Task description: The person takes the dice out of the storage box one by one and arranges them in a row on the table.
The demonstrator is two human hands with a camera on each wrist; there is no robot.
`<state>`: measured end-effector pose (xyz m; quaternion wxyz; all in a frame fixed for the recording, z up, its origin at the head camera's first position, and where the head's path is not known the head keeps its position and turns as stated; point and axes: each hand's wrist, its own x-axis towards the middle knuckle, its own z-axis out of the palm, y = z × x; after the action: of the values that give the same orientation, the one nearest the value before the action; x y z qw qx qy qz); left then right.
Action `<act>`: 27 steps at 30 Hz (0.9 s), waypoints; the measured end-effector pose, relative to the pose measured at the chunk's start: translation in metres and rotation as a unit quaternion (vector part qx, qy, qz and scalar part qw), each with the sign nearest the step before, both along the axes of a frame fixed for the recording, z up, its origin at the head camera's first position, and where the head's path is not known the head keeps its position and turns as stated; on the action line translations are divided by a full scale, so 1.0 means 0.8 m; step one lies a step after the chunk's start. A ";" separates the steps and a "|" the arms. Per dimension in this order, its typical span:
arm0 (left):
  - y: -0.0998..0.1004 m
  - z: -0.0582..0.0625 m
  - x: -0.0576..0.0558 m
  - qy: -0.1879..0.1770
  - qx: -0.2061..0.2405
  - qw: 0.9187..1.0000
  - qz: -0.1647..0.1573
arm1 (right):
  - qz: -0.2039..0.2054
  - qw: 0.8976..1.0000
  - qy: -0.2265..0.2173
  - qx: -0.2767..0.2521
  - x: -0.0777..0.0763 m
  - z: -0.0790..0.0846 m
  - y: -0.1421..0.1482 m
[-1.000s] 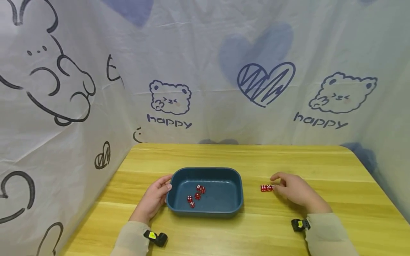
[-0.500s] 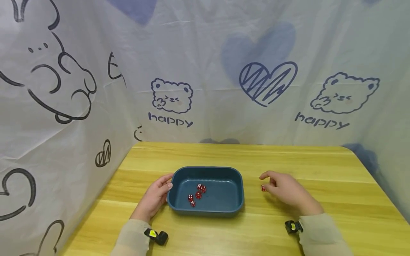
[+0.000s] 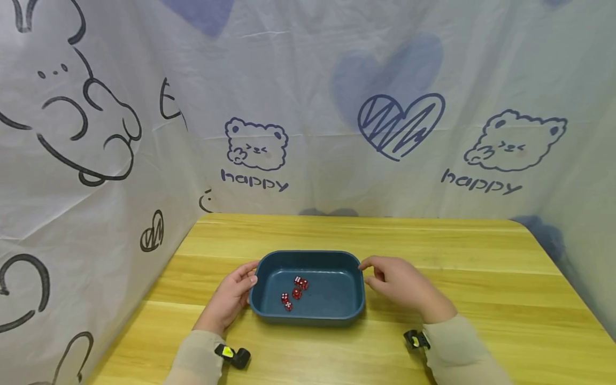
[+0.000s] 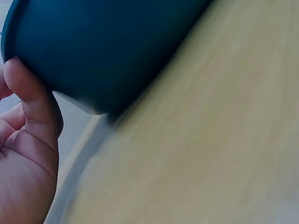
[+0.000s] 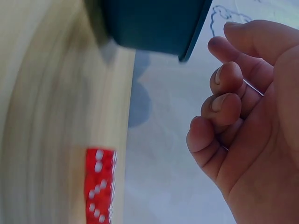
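Observation:
A dark teal rectangular tray (image 3: 332,299) sits on the table with several red dice (image 3: 297,293) inside, toward its left half. My left hand (image 3: 232,297) holds the tray's left end, thumb at the rim and fingers along the outside; the left wrist view shows this thumb (image 4: 25,86) against the wall. At the right end, my right hand (image 3: 406,286) has its index fingertip right at the rim. Its fingers are loosely curled, and no die shows among them in the right wrist view. There, a row of red dice (image 5: 99,186) lies on the table, hidden behind the hand in the head view.
The wood-grain table (image 3: 231,235) has a rounded far right corner. White cloth printed with bears and hearts (image 3: 327,160) hangs behind it and along the sides. Each wrist wears a small black camera, one being the left camera (image 3: 236,356).
My right hand has moved left from beside the row of dice to the tray's right rim, passing over the row. The left hand, the tray and the dice inside have stayed put.

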<state>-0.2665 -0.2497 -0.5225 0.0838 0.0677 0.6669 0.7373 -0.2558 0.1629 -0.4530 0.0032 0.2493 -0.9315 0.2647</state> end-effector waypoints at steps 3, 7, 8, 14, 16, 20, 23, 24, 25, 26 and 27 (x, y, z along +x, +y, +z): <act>0.000 0.000 0.001 0.004 0.001 1.000 0.001 | 0.019 1.000 -0.005 0.001 0.001 0.003 -0.013; -0.001 -0.001 0.000 0.011 0.007 1.000 -0.003 | 0.026 1.000 -0.004 0.002 0.002 0.006 -0.022; -0.001 -0.001 0.000 0.013 0.009 1.000 -0.008 | 0.026 1.000 -0.003 0.001 0.002 0.007 -0.024; 0.000 -0.001 -0.002 0.022 0.011 1.000 -0.020 | 0.040 0.999 0.005 -0.004 0.005 0.006 -0.035; -0.001 0.000 -0.002 0.022 0.008 1.000 -0.019 | 0.043 0.999 0.004 -0.006 0.006 0.004 -0.040; -0.001 0.002 0.000 0.020 0.000 1.000 -0.009 | 0.059 0.998 0.003 -0.014 0.008 0.001 -0.054; -0.002 0.002 0.001 0.021 0.000 1.000 -0.008 | 0.065 0.998 0.002 -0.015 0.009 0.002 -0.064; -0.001 0.001 0.001 0.020 0.001 1.000 -0.009 | 0.063 0.998 0.002 -0.013 0.010 0.003 -0.067; -0.001 0.001 0.002 0.020 0.002 1.000 -0.011 | 0.063 0.998 0.003 -0.011 0.010 0.004 -0.070; -0.001 0.000 0.002 0.019 0.005 1.000 -0.011 | 0.063 0.998 0.005 -0.011 0.011 0.005 -0.072; -0.001 -0.001 0.002 0.017 0.006 1.000 -0.010 | 0.064 0.998 0.006 -0.007 0.011 0.005 -0.075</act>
<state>-0.2650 -0.2507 -0.5231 0.0793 0.0872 0.6631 0.7392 -0.2474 0.1033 -0.4487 -0.0063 0.3100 -0.9117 0.2694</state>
